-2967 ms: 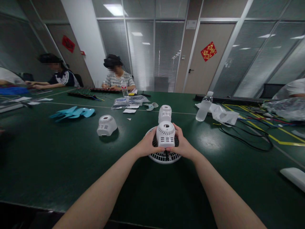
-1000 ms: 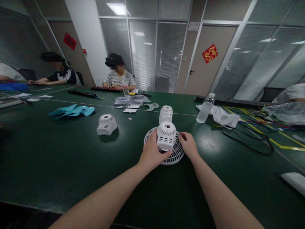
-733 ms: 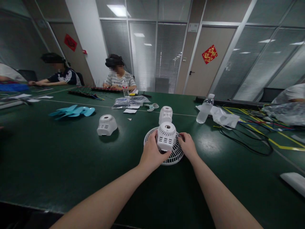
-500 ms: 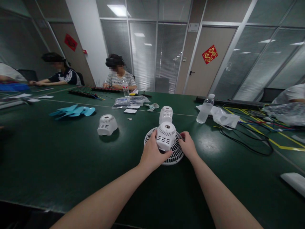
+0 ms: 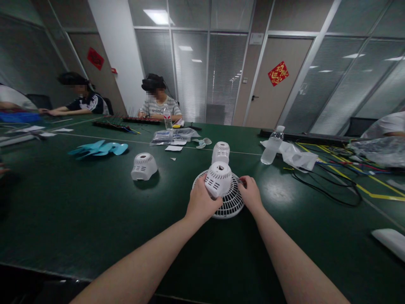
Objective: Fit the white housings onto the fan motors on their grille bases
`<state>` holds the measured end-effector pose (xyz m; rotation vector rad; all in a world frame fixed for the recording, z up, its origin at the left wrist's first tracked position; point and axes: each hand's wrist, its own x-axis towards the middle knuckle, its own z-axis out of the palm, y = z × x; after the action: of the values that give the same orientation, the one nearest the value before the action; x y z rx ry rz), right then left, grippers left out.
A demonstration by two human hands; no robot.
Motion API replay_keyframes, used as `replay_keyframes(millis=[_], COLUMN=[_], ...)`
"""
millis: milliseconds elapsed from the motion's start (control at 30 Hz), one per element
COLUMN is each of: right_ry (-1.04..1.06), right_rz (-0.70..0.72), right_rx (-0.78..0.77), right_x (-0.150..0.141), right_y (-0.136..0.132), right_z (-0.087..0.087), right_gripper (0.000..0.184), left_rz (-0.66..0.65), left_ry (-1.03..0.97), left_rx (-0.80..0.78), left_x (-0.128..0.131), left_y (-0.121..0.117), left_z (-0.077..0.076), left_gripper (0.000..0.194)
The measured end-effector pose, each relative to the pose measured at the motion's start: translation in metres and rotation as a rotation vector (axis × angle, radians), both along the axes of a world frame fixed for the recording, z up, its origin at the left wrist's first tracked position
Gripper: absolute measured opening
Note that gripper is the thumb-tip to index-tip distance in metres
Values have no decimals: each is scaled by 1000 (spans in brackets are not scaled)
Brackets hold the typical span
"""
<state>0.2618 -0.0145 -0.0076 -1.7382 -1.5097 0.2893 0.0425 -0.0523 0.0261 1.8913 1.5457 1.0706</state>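
My left hand [image 5: 202, 202] is closed round a white vented fan motor housing [image 5: 219, 179], which has a hole in its top. Below the housing lies a round white fan grille [image 5: 233, 202], flat on the green table. My right hand [image 5: 250, 193] pinches at the grille's right rim; its fingertips are partly hidden, and a small dark bit shows beside them. Just behind the held housing stands a second white housing [image 5: 220, 152]. Another one like it, a third housing [image 5: 144, 166], rests on the table to the left.
Light-blue fan blades [image 5: 99, 148] lie at the left. A clear water bottle [image 5: 272, 145], a white plastic bag [image 5: 299, 157] and black cables [image 5: 329, 192] are on the right. Plastic packets [image 5: 172, 136] lie farther back. Across the table a person [image 5: 161, 105] sits working.
The housing in my left hand has turned and tilted, shifting slightly left over the grille. My right hand stays at the grille's rim.
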Motion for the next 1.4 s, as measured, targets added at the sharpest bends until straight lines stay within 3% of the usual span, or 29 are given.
replay_keyframes(millis=[167, 567, 900, 1100, 1400], right_ry=[-12, 5, 95, 151, 213], right_rz=[30, 46, 10, -13, -49], right_rx=[11, 23, 76, 91, 77], right_x=[-4, -1, 7, 9, 12], right_y=[2, 3, 5, 7, 8], right_z=[-6, -11, -11, -10, -12], right_gripper=[42, 42, 40, 36, 36], left_rz=[-21, 15, -38, -6, -15], left_ry=[25, 118, 156, 133, 81], left_rx=[48, 121, -30, 8, -48], left_x=[-4, -3, -14, -12, -17], left_y=[1, 1, 8, 9, 15], left_z=[0, 0, 13, 5, 6], left_gripper=[83, 84, 95, 109, 105])
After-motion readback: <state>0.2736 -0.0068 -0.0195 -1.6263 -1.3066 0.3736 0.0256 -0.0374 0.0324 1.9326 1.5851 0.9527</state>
